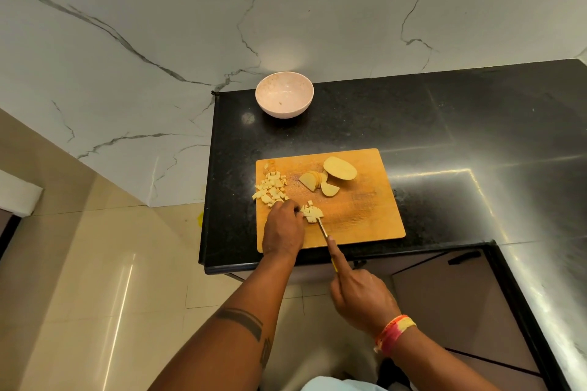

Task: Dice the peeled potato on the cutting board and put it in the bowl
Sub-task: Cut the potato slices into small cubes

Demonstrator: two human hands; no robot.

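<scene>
Wooden rectangular cutting board [365, 216], cubed potato [313, 214]

The knife [321, 227] handle is mostly hidden inside the right hand [359, 298].
</scene>
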